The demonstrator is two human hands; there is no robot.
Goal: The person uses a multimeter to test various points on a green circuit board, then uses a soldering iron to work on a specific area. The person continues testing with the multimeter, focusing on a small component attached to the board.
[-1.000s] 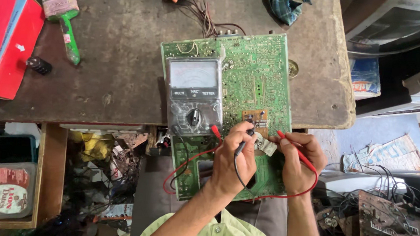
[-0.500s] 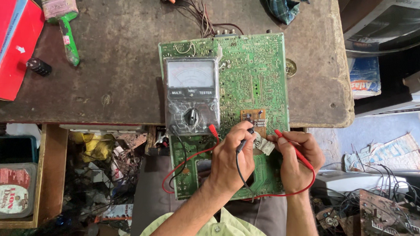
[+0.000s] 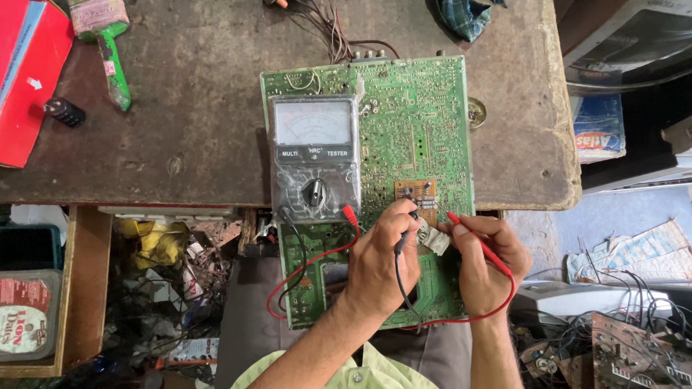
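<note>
Red probe (image 3: pixel 479 241), clamped in right hand (image 3: pixel 486 263) fingers, points up-left; left hand (image 3: pixel 382 261) pinches black probe (image 3: pixel 402 236).

Around the matt green circuit board (image 3: pixel 414 134), the wooden table (image 3: pixel 201 73) looks rough, stained and dull. On the board's left part lies a meter (image 3: pixel 315 156) in glossy clear plastic. Far left of the board, smooth red boxes (image 3: pixel 6 61) and a brush (image 3: pixel 100 19) with a shiny green plastic handle; above it, checked cloth (image 3: pixel 463 8)
</note>
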